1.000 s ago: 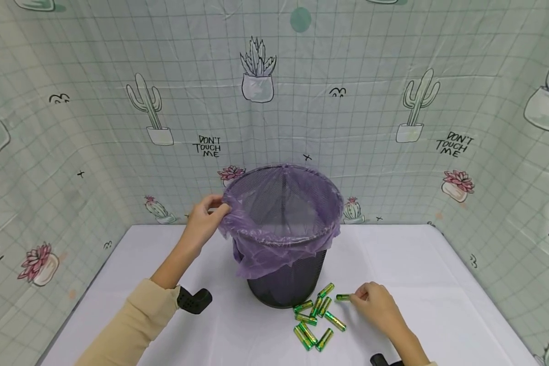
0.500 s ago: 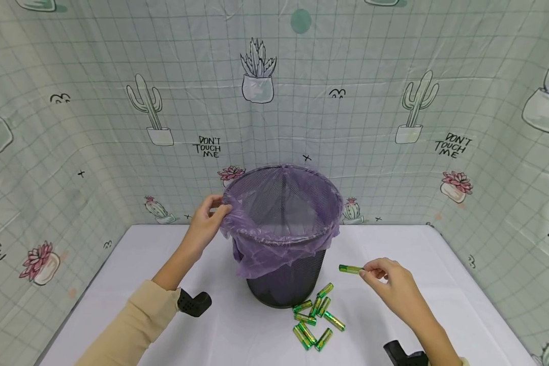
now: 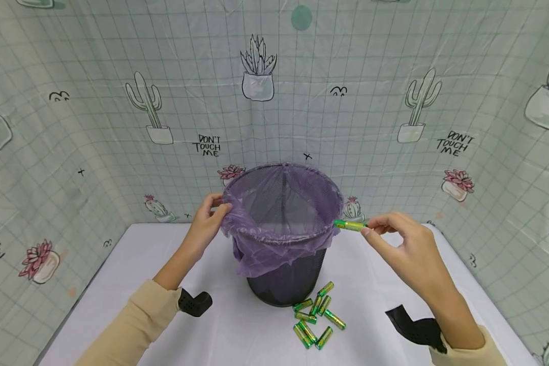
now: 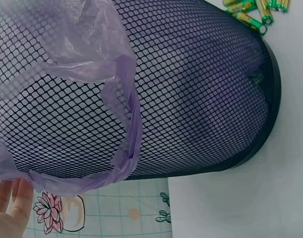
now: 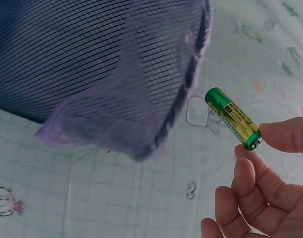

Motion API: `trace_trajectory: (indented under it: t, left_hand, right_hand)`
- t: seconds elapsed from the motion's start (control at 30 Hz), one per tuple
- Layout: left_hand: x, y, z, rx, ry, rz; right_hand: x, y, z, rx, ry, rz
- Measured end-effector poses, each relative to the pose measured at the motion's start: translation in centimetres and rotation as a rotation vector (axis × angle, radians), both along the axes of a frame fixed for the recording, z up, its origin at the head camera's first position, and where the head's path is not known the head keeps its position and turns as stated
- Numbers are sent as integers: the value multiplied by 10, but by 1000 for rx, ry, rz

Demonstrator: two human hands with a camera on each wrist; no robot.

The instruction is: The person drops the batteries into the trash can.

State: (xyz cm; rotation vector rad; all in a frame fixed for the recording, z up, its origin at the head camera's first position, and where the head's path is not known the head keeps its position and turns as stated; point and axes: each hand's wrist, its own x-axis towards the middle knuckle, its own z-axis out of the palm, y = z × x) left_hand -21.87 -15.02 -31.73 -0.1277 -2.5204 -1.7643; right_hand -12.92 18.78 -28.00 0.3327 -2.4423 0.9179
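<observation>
A black mesh wastebasket [image 3: 317,264] stands upright, lined with a purple plastic bag [image 3: 274,254] folded over its rim. At its left side my left hand [image 3: 204,223] grips the rim and bag, thumb on the near side; in the left wrist view only some fingers [image 4: 20,201] show. My right hand [image 3: 404,249] pinches one end of a green-and-yellow battery [image 5: 234,119] between thumb and fingertips. That battery lies nearly level in the head view, its free end overlapping the right of the rim. The right wrist view shows it just outside the rim.
Several more green batteries [image 3: 335,320] lie loose on the white table [image 3: 229,330], close to the right front of the basket's base. A patterned cloth [image 3: 347,122] hangs behind and at both sides. Black wrist mounts [image 3: 194,303] sit on both forearms.
My right hand has lifted the battery off the table and carried it up to the height of the basket's rim. The left hand has stayed at the rim.
</observation>
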Motion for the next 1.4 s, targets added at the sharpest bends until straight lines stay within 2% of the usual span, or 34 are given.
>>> trace_trajectory:
  t: [0.2, 0.33, 0.73, 1.1, 1.4]
  left_hand:
    - [0, 0, 1, -14, -6, -3]
    - [0, 0, 1, -19, -7, -6]
    - [1, 1, 3, -31, 3, -3]
    - [3, 2, 3, -40, -6, 5]
    - [2, 0, 1, -45, 8, -1]
  right_hand:
    - [-12, -24, 13, 64, 45, 123]
    - [-20, -38, 15, 114, 25, 184]
    - [-34, -59, 14, 269, -96, 219]
    - [-34, -56, 9, 243, -44, 240]
    - [-31, -43, 2, 134, -35, 179]
